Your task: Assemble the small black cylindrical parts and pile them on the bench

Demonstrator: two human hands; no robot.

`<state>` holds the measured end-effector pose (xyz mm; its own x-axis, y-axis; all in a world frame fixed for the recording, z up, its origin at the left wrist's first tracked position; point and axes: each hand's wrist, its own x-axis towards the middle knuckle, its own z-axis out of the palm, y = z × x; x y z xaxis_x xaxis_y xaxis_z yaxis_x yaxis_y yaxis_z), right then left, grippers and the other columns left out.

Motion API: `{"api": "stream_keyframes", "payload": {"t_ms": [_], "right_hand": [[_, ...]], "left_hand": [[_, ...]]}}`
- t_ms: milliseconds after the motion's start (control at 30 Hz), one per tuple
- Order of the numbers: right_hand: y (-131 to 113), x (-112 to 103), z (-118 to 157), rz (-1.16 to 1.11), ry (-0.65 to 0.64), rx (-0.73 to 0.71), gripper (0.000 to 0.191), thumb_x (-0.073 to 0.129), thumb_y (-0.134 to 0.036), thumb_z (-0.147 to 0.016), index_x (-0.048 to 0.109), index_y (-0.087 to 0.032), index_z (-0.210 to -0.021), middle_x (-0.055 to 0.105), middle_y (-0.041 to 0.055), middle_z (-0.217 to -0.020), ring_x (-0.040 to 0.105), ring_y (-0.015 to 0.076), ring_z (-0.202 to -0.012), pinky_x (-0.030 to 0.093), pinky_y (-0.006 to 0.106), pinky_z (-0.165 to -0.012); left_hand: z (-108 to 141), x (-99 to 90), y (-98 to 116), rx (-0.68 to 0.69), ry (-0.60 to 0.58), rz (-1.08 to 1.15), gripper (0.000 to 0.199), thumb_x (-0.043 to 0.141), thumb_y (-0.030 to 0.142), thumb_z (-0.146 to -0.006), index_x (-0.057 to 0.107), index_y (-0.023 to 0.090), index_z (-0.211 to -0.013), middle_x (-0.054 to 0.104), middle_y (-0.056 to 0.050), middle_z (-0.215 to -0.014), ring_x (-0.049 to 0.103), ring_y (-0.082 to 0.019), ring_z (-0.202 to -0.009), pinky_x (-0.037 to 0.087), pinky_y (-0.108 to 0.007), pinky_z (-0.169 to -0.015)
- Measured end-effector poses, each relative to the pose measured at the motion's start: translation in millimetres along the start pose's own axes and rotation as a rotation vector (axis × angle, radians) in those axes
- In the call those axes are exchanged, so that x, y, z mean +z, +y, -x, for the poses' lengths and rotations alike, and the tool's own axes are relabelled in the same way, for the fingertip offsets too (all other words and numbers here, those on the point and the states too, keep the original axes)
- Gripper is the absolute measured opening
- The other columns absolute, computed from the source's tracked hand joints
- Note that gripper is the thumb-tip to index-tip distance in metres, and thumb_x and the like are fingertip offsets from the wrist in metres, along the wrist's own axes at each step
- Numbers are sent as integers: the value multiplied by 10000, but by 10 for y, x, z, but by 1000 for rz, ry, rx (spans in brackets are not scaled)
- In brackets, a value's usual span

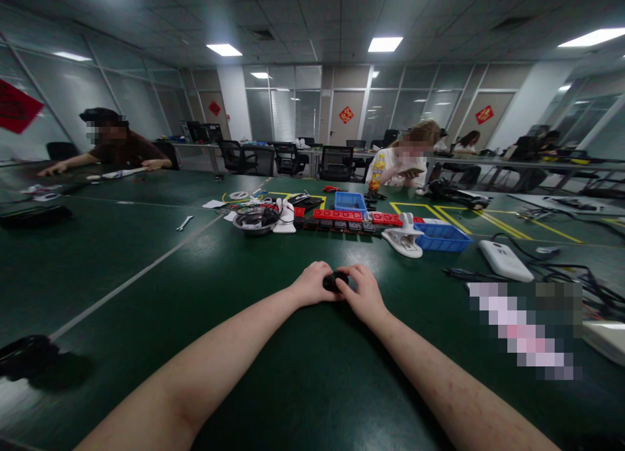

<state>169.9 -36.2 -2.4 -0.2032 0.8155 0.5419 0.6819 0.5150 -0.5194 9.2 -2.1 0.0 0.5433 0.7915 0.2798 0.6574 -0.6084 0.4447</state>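
Note:
A small, dark, rounded object (336, 282) is between my two hands, low over the green tabletop or resting on it; its kind is too small to make out. My left hand (313, 284) grips it from the left, fingers curled round its far side. From the right, my right hand (362, 291) closes on it with thumb and fingers. Beyond my hands stand a white clamp-like stand (405, 236) and a row of red and black modules (336, 220).
A metal bowl (254, 222) with black cable stands beyond my left hand, with a wrench (185, 223) further left. Blue bins (442, 237) (349, 202) stand behind. A white device (506, 260) and cables lie right. One person (114, 145) sits far left, another (390, 168) opposite.

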Motion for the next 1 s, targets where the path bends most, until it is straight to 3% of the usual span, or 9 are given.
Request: {"api": "stream_keyframes", "payload": {"t_ms": [233,433,533,733,1000], "right_hand": [[77,2,-30,-110,-56,-94,296,402,-141,-805,626,-205,-988,634,60,-957,540,211,-920,418,382,-837],[138,67,-31,-170,-56,-68,331,352,-135,-802,624,-200,-978,650,60,-965,573,192,-923,459,362,-819],[139,98,-6,-167,-18,-34,331,337,-166,-817,604,-188,-1011,638,75,-1000,571,198,-945,457,373,-834],[89,73,17,-112,95,48,320,318,-267,-866,542,-172,-1074,606,95,-991,543,229,-950,418,423,-860],[47,89,14,-42,64,98,368,583,-381,-731,517,-161,-1018,566,77,-879,536,238,-819,450,396,-734]], "left_hand": [[-48,-45,-96,87,-126,99,326,730,396,-626,675,174,-858,618,-38,-1017,545,-216,-991,412,-281,-877],[-53,-59,-124,96,-162,107,364,717,404,-645,667,180,-928,590,-47,-1123,528,-236,-1046,401,-306,-910],[-44,-35,-129,95,-150,82,426,709,438,-644,643,175,-972,584,-64,-1125,515,-247,-1065,382,-330,-938],[23,-10,-46,71,-75,1,823,729,585,-514,465,188,-1185,505,-84,-1204,449,-277,-1119,341,-395,-969],[48,-4,48,-71,41,-161,582,664,617,-554,539,188,-925,523,-67,-965,472,-279,-961,364,-426,-854]]}}
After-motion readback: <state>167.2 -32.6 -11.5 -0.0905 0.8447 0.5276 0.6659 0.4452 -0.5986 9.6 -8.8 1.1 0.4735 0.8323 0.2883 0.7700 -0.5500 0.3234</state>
